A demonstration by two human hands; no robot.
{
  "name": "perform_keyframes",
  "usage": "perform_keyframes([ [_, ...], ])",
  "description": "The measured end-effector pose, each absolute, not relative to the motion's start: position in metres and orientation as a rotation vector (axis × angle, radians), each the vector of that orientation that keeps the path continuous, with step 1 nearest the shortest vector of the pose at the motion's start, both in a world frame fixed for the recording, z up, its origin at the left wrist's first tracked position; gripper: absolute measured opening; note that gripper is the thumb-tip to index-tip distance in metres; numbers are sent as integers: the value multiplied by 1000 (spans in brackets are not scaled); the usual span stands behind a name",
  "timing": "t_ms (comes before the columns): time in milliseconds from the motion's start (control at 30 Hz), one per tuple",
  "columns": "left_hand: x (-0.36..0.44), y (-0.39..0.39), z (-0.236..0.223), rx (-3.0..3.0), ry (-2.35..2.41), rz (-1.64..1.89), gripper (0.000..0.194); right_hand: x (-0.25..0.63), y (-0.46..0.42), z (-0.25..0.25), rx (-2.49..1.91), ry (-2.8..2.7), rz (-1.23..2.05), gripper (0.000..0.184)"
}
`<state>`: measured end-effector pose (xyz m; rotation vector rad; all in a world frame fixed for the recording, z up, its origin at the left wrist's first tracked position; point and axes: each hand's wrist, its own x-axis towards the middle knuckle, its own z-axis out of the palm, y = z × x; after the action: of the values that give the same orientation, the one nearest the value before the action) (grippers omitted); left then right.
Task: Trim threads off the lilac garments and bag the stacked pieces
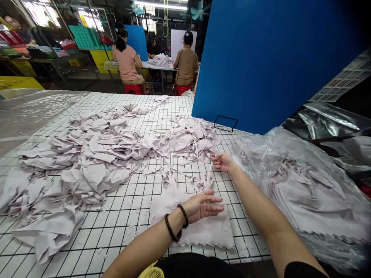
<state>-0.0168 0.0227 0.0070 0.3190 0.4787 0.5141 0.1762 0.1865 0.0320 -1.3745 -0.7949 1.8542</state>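
A flat, pale pinkish-grey cloth piece (203, 233) with a zigzag-cut near edge lies on the grid-lined table (116, 235) in front of me. Curled fabric ties (199, 183) gather at its far end. My left hand (203, 206), with dark beaded bracelets on the wrist, rests over the cloth with its fingers stretched out. Beyond it, my right hand (222, 162) is closed in a pinch on a thin fabric strap (210, 170) that runs down toward the cloth's far end.
A large heap of similar cloth pieces (107, 150) spreads at left, a smaller pile (191, 137) beyond my hands. At right, a clear plastic bag (261, 148) holds stacked cloth. A blue panel (261, 65) stands behind. Several people sit at a farther table (153, 66).
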Motion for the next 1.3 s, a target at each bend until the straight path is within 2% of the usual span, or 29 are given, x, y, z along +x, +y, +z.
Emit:
perform_keyframes([
  [300,-19,22,10,333,495,510,61,179,198,39,-1372,-795,1801,16],
  [600,-19,22,8,334,477,520,55,190,205,67,-1260,-903,1805,9],
  [767,-18,22,10,319,497,515,55,192,197,89,-1287,-1079,1806,6],
  [867,-18,22,9,311,498,522,55,191,190,106,-1339,-1446,1795,7],
  [1033,-18,21,5,316,473,523,53,187,181,118,-1565,-2194,1355,19],
  [1200,-18,21,3,315,453,529,53,189,178,104,-1594,-2374,1096,19],
  [1300,-19,21,3,313,454,530,53,193,179,96,-1612,-2415,946,30],
])
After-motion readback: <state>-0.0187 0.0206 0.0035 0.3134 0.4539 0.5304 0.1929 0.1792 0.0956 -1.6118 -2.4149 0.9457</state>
